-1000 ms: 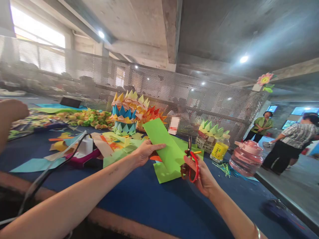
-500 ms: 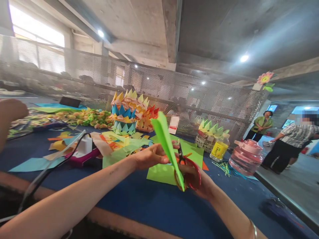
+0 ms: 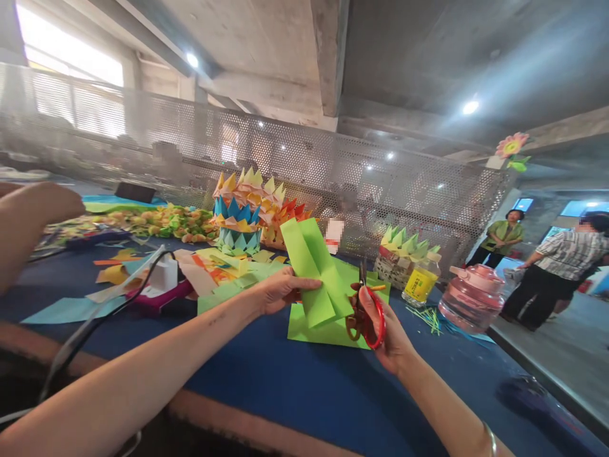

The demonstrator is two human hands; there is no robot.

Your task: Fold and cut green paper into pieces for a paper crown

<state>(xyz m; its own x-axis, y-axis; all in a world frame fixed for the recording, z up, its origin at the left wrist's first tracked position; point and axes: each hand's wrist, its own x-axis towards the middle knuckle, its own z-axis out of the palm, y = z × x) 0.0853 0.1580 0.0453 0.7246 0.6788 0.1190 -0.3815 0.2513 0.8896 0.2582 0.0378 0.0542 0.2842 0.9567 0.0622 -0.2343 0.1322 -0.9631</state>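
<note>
My left hand (image 3: 281, 289) pinches a folded light-green sheet of paper (image 3: 311, 266) by its left side, thumb on the front. The sheet is held up over the table and shows two flaps with a crease between them. In my right hand (image 3: 392, 336) is a pair of scissors (image 3: 365, 314) with red handles, the blades pointing up and apart from the paper. A yellow-orange stick-like thing shows by the scissors' pivot. Beneath the held sheet, more green paper (image 3: 304, 331) lies flat on the dark blue tabletop (image 3: 247, 381).
Folded-paper crowns (image 3: 238, 219) stand at the back, beside a heap of paper scraps (image 3: 228, 273). A power strip (image 3: 159, 297) with a cable lies left. A yellow-labelled bottle (image 3: 421, 282) and a pink jug (image 3: 471, 298) stand right. Another person's arm (image 3: 33, 216) reaches in at far left.
The green paper has turned from edge-on to face me, with its flaps spread. The scissors have moved slightly right, apart from it. The other person's arm has shifted right.
</note>
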